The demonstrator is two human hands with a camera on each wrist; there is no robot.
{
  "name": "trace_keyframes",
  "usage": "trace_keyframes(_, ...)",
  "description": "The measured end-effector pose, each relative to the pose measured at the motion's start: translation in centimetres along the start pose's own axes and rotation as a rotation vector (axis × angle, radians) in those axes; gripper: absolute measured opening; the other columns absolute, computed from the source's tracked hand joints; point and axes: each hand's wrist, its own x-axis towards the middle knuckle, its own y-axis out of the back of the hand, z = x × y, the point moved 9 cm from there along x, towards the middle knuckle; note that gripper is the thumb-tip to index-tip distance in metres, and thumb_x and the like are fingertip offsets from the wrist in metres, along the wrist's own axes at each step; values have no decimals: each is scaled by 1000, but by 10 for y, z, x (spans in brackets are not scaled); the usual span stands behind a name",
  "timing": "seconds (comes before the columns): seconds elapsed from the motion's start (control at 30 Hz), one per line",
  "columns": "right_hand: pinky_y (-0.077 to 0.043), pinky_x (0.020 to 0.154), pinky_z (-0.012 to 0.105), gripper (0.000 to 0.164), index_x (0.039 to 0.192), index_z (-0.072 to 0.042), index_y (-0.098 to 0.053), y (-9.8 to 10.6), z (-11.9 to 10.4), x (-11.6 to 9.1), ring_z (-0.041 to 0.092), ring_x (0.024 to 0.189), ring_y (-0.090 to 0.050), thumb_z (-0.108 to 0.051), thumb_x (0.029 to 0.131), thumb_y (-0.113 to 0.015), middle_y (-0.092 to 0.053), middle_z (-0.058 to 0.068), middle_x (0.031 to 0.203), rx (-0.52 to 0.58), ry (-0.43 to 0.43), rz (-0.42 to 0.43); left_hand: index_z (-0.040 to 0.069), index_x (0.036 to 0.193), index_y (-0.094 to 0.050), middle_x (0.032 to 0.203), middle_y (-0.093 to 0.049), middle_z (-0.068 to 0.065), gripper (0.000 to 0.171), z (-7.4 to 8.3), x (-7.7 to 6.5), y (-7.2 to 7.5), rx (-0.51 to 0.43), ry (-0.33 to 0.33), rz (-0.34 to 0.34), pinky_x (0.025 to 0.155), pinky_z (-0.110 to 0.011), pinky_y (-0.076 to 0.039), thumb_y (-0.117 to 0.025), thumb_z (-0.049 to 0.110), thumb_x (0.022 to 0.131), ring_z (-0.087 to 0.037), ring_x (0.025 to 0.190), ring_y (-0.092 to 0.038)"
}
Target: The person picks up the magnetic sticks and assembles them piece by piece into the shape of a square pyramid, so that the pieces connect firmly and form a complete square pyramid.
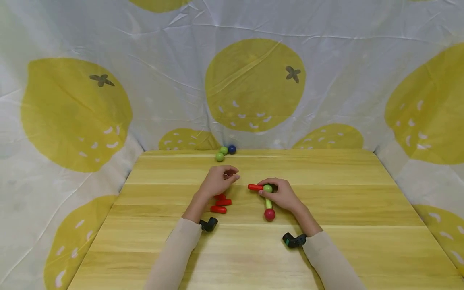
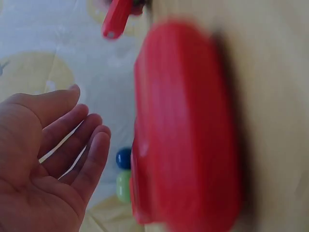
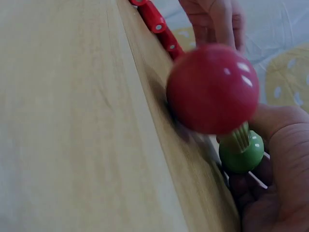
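My right hand (image 1: 284,195) grips a joined piece by its green ball (image 1: 267,188). From that ball a red stick (image 1: 255,187) points left, and a yellow-green stick (image 1: 268,204) runs down to a red ball (image 1: 269,214). In the right wrist view, thumb and fingers sit around the green ball (image 3: 241,152). My left hand (image 1: 217,180) holds nothing; its fingers are relaxed and slightly bent in the left wrist view. Just below it on the table lie loose red sticks (image 1: 218,209), one partly hidden by the hand. Their ends show small silvery discs in the right wrist view.
Two green balls (image 1: 219,157) and a dark blue ball (image 1: 232,149) rest at the far edge of the wooden table (image 1: 246,257). Behind the table hangs a lemon-print cloth (image 1: 174,80), which also covers both sides.
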Motion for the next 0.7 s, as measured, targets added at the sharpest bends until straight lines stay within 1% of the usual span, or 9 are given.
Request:
trace_keyframes(0.1,-52,89,35,22,112,-24,-78,3,1,-1,18,100,-65,-24,91,-81,-75,-1,116,20,2,9,4,121,-74,110,-76,-8,31,-15,10,21,1,34,38,93,-40,-60,-72,26,99,-24,102,-72)
trace_keyframes(0.2,-52,88,34,23,113,-24,-78,3,0,-1,18,101,-65,-23,91,-81,-75,0,117,23,18,9,4,122,-73,116,-74,-11,32,-35,21,40,2,82,81,96,-43,-59,-72,24,99,-29,108,-70)
trace_keyframes(0.27,-52,88,33,23,113,-24,-78,3,0,-1,18,101,-65,-23,91,-80,-75,1,117,21,23,9,4,125,-71,122,-72,-14,34,-49,29,50,8,112,102,99,-46,-57,-72,24,98,-32,113,-68)
trace_keyframes(0.33,-52,88,33,22,113,-24,-78,3,0,0,18,101,-65,-23,91,-81,-75,1,117,19,28,9,5,130,-68,129,-68,-17,38,-62,35,56,0,139,111,100,-49,-56,-73,23,98,-35,117,-67)
trace_keyframes(0.43,-52,88,32,23,113,-24,-78,3,0,0,17,101,-65,-23,90,-81,-75,0,116,16,22,7,7,137,-63,138,-62,-20,44,-73,44,58,-13,166,86,102,-52,-54,-73,23,97,-39,121,-65)
trace_keyframes(0.53,-51,87,32,23,113,-24,-78,3,0,-1,17,101,-65,-23,91,-81,-75,0,116,19,16,4,8,142,-60,144,-57,-22,47,-75,51,54,-2,167,50,102,-53,-54,-72,22,98,-41,123,-63)
trace_keyframes(0.6,-51,88,31,23,113,-25,-78,2,0,-2,17,101,-64,-23,90,-81,-75,0,116,24,11,0,10,141,-61,144,-58,-21,45,-76,53,51,27,164,29,101,-53,-54,-71,21,99,-40,122,-64)
trace_keyframes(0.7,-51,88,31,22,113,-25,-78,-1,1,-2,17,102,-64,-25,91,-81,-74,-1,117,28,6,-6,10,139,-64,141,-61,-19,42,-77,53,47,60,168,25,102,-51,-54,-70,19,99,-37,121,-64)
